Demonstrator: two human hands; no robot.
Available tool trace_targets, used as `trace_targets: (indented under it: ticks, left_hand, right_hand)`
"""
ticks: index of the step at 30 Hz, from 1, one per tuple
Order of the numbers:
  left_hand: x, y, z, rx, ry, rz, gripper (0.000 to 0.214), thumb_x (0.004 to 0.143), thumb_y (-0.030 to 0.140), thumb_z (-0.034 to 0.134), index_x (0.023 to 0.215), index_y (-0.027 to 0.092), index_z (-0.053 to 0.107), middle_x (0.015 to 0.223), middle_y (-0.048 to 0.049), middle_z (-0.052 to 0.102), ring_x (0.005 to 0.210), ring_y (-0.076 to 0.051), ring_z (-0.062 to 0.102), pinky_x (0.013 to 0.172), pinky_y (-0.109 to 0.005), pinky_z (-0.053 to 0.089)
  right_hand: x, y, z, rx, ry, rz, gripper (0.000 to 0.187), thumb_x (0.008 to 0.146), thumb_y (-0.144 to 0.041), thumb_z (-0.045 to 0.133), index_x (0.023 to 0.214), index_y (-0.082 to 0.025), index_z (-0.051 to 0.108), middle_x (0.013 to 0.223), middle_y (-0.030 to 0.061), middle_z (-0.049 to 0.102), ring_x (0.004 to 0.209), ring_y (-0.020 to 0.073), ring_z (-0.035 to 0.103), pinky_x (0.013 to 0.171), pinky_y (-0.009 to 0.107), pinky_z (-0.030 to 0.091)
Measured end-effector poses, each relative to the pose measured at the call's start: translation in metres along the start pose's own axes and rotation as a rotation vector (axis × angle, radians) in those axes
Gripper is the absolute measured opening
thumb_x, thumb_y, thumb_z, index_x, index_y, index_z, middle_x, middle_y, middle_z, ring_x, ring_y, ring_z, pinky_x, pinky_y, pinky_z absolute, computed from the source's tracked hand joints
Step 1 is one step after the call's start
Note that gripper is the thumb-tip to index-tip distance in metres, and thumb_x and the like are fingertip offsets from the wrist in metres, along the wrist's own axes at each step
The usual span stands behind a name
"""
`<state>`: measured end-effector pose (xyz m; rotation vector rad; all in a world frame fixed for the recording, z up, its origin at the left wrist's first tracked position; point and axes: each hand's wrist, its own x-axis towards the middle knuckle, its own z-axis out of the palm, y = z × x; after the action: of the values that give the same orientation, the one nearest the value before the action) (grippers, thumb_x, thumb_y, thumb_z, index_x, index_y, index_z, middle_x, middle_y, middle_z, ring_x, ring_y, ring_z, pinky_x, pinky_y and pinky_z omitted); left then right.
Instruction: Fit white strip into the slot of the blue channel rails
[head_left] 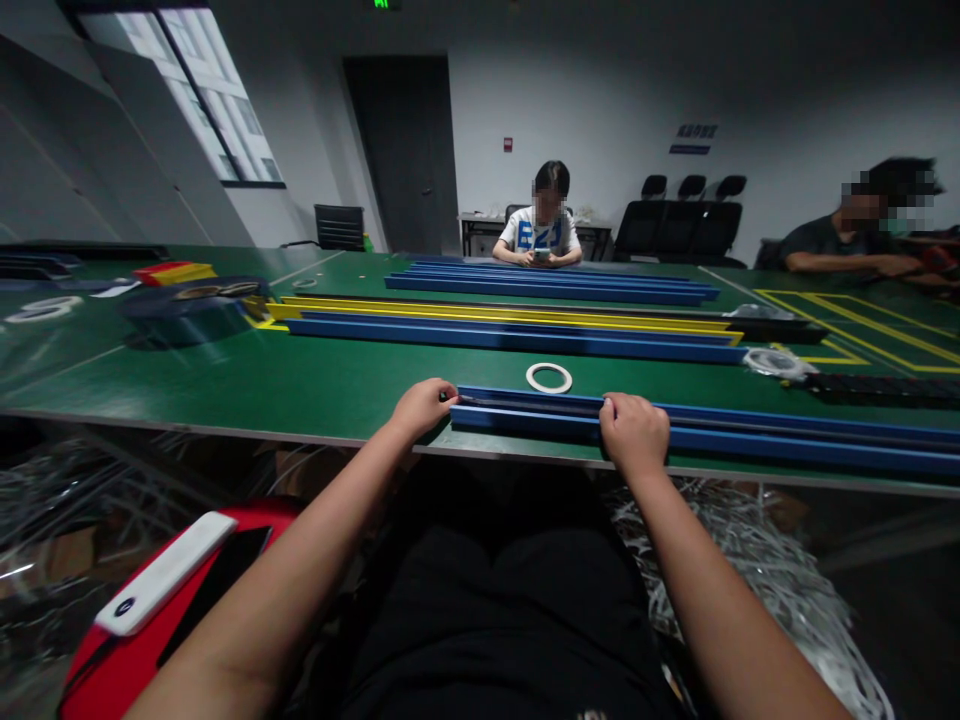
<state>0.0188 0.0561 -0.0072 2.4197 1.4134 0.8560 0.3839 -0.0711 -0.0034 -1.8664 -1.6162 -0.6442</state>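
Observation:
A long blue U-shaped channel (pixel 525 421) lies along the near edge of the green table and runs out of view to the right. At its left end, my left hand (pixel 426 408) is closed in a pinch on a thin dark strip (pixel 510 402), which lies inside the channel. My right hand (pixel 637 432) is wrapped over the channel farther along, thumb on the near side; what its fingers touch inside is hidden. Just beyond the channel, a white ring-shaped roll of tape (pixel 549 378) lies flat.
Blue and yellow channels (pixel 517 337) lie across the table (pixel 337 385), with more blue channels (pixel 547 285) behind. Large dark rolls (pixel 184 312) sit left. A wrapped roll (pixel 776 362) lies right. One person (pixel 538 235) sits opposite, another (pixel 840 245) at right. Pale strips (pixel 750 590) heap below.

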Motion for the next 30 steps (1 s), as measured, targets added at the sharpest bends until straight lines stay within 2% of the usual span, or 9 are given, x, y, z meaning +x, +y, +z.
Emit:
trace_targets:
  ticks: [11,19,30]
  left_hand:
    - [-0.0005,-0.0069,-0.0004,-0.114,-0.040,-0.008,0.023,0.081,0.040,0.059,0.082,0.020,0.072,0.088,-0.0035,0.071,0.084,-0.018,0.062,0.075,-0.028,0.047]
    - [-0.0022,-0.0021,0.0002,-0.109,-0.043,-0.087,0.033,0.078,0.051,0.062,0.086,0.022,0.074,0.090,-0.0050,0.072,0.083,-0.020,0.063,0.071,-0.028,0.046]
    - [-0.0003,-0.0029,-0.0020,-0.161,-0.095,0.030,0.024,0.079,0.041,0.060,0.079,0.020,0.071,0.086,-0.0039,0.070,0.083,-0.019,0.062,0.076,-0.029,0.046]
  right_hand:
    - [0.0005,0.0009,0.0003,-0.018,-0.021,-0.007,0.033,0.095,-0.030,0.038,0.100,-0.017,0.069,0.097,0.0092,0.070,0.093,0.0225,0.057,0.079,0.034,0.029]
    - [0.0006,0.0006,0.0002,-0.015,-0.018,-0.007,0.034,0.095,-0.030,0.038,0.099,-0.017,0.069,0.097,0.0094,0.070,0.092,0.0224,0.056,0.079,0.034,0.029]
    - [0.0006,-0.0002,-0.0009,0.021,-0.012,0.002,0.032,0.093,-0.029,0.040,0.099,-0.017,0.069,0.096,0.0100,0.070,0.092,0.0227,0.055,0.079,0.034,0.029]
